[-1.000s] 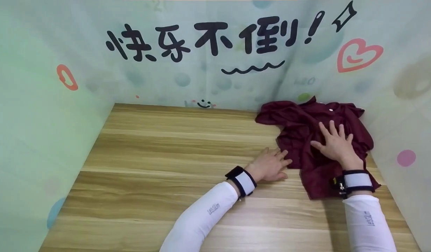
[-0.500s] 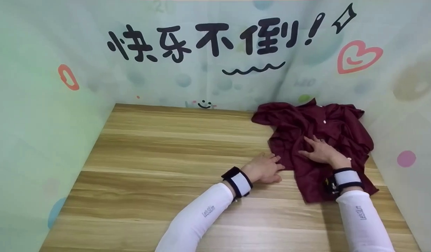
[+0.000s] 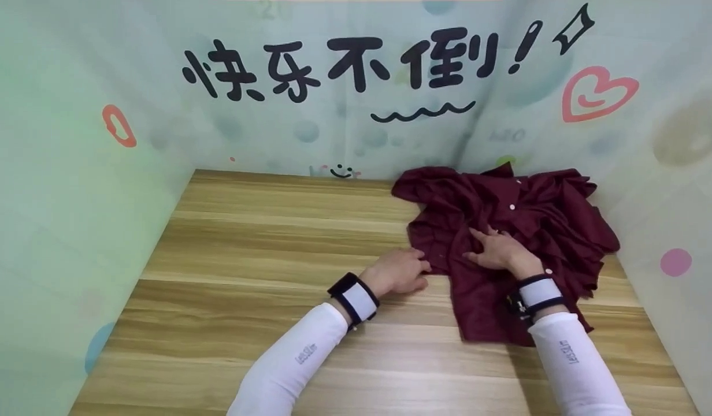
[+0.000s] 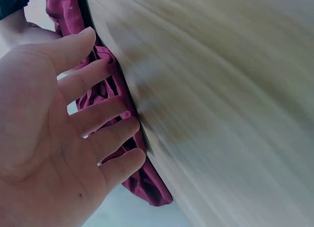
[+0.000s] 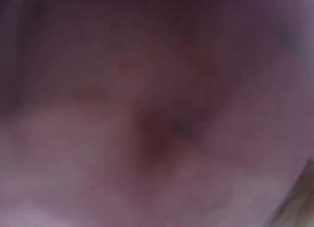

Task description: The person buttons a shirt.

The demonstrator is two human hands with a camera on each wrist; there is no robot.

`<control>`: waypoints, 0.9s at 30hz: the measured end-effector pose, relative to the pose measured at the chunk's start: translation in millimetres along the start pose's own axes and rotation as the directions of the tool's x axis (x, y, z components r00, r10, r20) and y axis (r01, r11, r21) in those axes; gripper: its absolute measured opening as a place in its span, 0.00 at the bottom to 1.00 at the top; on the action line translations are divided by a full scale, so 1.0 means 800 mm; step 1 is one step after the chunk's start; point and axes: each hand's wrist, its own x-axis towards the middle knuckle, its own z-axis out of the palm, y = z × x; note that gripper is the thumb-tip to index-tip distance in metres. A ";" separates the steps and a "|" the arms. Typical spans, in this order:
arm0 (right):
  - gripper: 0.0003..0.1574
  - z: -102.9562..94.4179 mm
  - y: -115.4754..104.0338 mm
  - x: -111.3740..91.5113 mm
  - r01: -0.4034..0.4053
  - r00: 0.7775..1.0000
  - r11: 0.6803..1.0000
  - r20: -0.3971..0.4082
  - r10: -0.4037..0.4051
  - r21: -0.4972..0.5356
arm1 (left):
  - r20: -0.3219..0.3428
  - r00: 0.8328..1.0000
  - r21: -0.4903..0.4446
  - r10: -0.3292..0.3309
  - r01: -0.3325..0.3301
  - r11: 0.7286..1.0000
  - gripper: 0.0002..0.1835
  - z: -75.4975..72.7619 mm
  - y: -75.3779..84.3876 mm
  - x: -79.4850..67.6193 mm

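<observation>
A crumpled dark red shirt (image 3: 494, 196) with small white buttons lies on the wooden table (image 3: 263, 242) at the right. My right hand (image 3: 500, 254) rests on its middle, index finger and thumb reaching left over the cloth. At the shirt's lower left edge is my left hand (image 3: 396, 270), fingertips right at the fabric. In the left wrist view this hand (image 4: 54, 124) shows its palm, the fingers spread and slightly bent with the shirt (image 4: 105, 84) beyond them. The right wrist view is a dark reddish blur.
A pale printed cloth backdrop (image 3: 310, 153) with black lettering stands behind the table and along both sides. The shirt's far edge reaches it. Both wrists wear black and white straps, and white sleeves cover the forearms.
The shirt has shifted left and toward the front, spreading a little. My right hand has moved left and down with it, its fingers drawn closer together. My left hand has slid left.
</observation>
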 end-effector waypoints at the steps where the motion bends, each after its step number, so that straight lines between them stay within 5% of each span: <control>1: 0.49 0.001 -0.006 0.002 0.000 1.000 1.000 0.002 0.000 -0.005 | -0.001 1.000 0.005 -0.009 0.009 1.000 0.23 0.000 -0.004 -0.004; 8: 0.49 0.004 -0.038 0.006 0.047 0.999 0.998 0.012 -0.047 -0.041 | -0.032 0.997 0.023 -0.067 0.068 0.997 0.19 -0.002 -0.020 -0.031; 14: 0.53 -0.007 -0.037 -0.009 0.103 0.994 0.990 0.027 -0.106 0.096 | -0.104 0.989 0.030 -0.102 0.105 0.994 0.18 -0.005 -0.025 -0.040; 18: 0.49 -0.025 -0.025 -0.027 0.185 0.979 0.974 -0.114 -0.170 0.133 | -0.176 0.976 -0.006 -0.130 0.130 0.991 0.20 -0.004 -0.024 -0.035; 23: 0.39 -0.054 0.000 -0.045 0.244 0.919 0.964 -0.344 -0.195 0.105 | -0.275 0.951 -0.063 -0.143 0.131 0.989 0.20 -0.006 -0.017 -0.020; 27: 0.41 -0.065 0.034 -0.050 0.196 0.928 0.973 -0.344 -0.145 0.118 | -0.335 0.933 -0.077 -0.134 0.114 0.990 0.20 -0.010 -0.008 -0.006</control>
